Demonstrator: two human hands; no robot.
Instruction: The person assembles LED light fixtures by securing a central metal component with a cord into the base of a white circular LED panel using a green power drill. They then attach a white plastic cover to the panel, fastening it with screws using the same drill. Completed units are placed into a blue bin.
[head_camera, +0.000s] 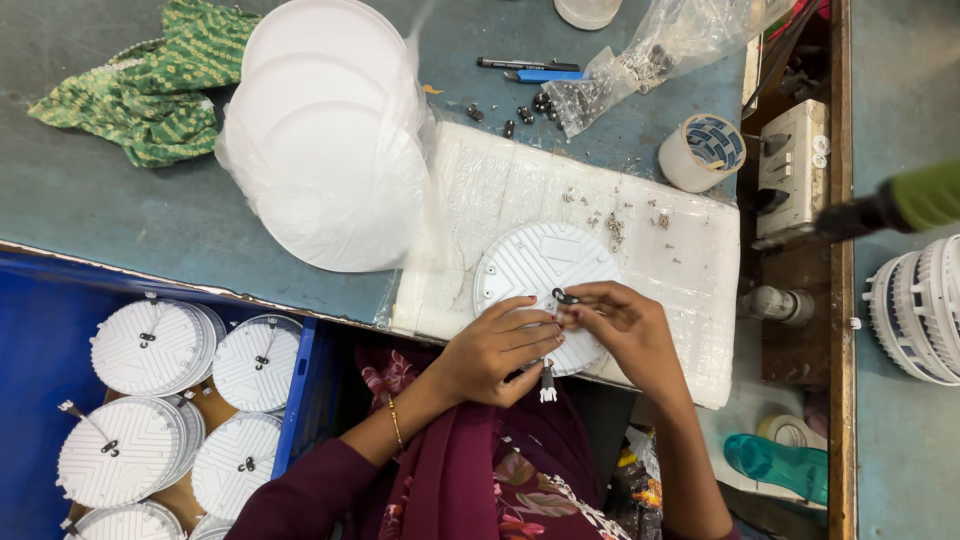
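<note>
Disc: a white ribbed disc (535, 265) lies on the foam pad (690, 260) at the table's near edge.
Clip: a small black clip (563, 297) sits on the disc's rim.
Right hand (625, 325): fingers pinch the clip.
Left hand (495, 350): curled, fingertips pressing the disc beside the clip.
Around: bagged white plates (330, 150), tape roll (703, 150), screws (615, 228), crate of finished discs (160, 400).

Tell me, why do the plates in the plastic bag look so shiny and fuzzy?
In the head view, light glares off the white discs and their clear bag, washing out edges; the left hand and right hand stay sharp; the frame's corners bend slightly.
</note>
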